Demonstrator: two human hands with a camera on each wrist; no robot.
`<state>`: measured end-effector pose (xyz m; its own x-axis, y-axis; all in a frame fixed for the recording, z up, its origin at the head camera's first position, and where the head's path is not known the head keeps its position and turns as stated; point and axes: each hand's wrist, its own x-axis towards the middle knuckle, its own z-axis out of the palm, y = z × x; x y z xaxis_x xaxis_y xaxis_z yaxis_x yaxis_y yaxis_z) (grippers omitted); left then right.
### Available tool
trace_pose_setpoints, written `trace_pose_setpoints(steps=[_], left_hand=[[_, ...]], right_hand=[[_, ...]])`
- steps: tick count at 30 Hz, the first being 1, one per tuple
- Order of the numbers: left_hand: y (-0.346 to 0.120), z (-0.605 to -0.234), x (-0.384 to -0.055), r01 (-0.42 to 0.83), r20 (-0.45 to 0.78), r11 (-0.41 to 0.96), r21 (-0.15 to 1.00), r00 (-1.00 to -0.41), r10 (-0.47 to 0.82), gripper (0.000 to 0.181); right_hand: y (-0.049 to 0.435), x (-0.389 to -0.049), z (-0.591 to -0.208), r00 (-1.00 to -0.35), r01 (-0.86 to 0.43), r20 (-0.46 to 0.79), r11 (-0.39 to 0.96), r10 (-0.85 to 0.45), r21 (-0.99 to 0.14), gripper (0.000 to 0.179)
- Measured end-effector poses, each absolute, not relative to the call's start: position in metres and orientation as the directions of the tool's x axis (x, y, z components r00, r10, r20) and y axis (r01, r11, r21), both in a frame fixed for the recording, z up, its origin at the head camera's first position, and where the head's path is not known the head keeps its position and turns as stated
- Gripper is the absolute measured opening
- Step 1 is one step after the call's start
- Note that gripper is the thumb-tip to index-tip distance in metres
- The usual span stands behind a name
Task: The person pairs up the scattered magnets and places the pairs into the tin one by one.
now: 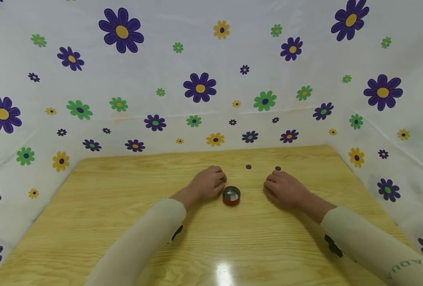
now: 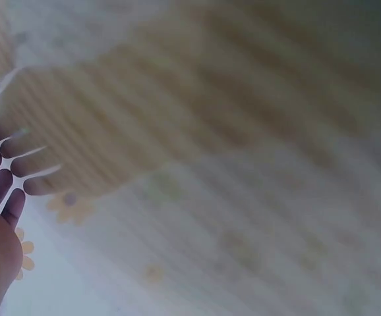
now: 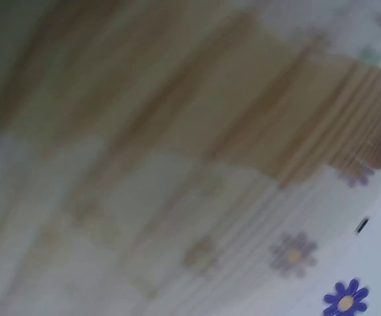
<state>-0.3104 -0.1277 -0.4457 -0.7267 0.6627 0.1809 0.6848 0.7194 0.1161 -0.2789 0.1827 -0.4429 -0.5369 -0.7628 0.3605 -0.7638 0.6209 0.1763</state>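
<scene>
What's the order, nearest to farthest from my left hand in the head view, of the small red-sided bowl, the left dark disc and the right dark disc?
1. Small red-sided bowl: just right of your left hand.
2. Left dark disc: farther right, set back.
3. Right dark disc: farthest right, just beyond your right hand.

The dish point(image 1: 231, 196) was set on the table point(image 1: 197, 242) between the two hands, way closer to the left one. With the dish taken as clock centre, the left hand point(image 1: 208, 182) was placed just beside it at roughly 10 o'clock, and the right hand point(image 1: 284, 190) was kinda parked farther out at 3. One disc point(image 1: 249, 167) was left at 1 o'clock, the other disc point(image 1: 278, 168) at 2, right by the right hand's far edge. The table was bordered by cloth point(image 1: 161, 63) at 9, 12 and 3.
</scene>
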Motion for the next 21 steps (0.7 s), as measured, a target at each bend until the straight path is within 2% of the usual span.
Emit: trace_pose_setpoints(steps=[4,12,18,21], left_hand=[[-0.126,-0.443,-0.318,0.674,0.158,0.73,0.114,-0.738,0.656,0.013],[-0.109,-0.439,-0.331,0.675,0.121,0.731,0.1,-0.738,0.664,0.01],[-0.091,-0.435,-0.339,0.682,0.117,0.725,0.095,-0.731,0.672,0.011],[-0.084,-0.439,-0.341,0.677,0.094,0.731,0.087,-0.736,0.671,0.013]], right_hand=[[0.194,-0.284,-0.444,-0.62,-0.719,0.32,0.682,-0.716,0.133,0.008],[0.205,-0.297,-0.443,-0.667,-0.683,0.326,0.725,-0.67,0.092,0.008],[0.219,-0.303,-0.443,-0.792,-0.567,0.297,0.823,-0.533,-0.036,0.014],[0.224,-0.304,-0.445,-0.811,-0.543,0.288,0.838,-0.509,-0.047,0.013]])
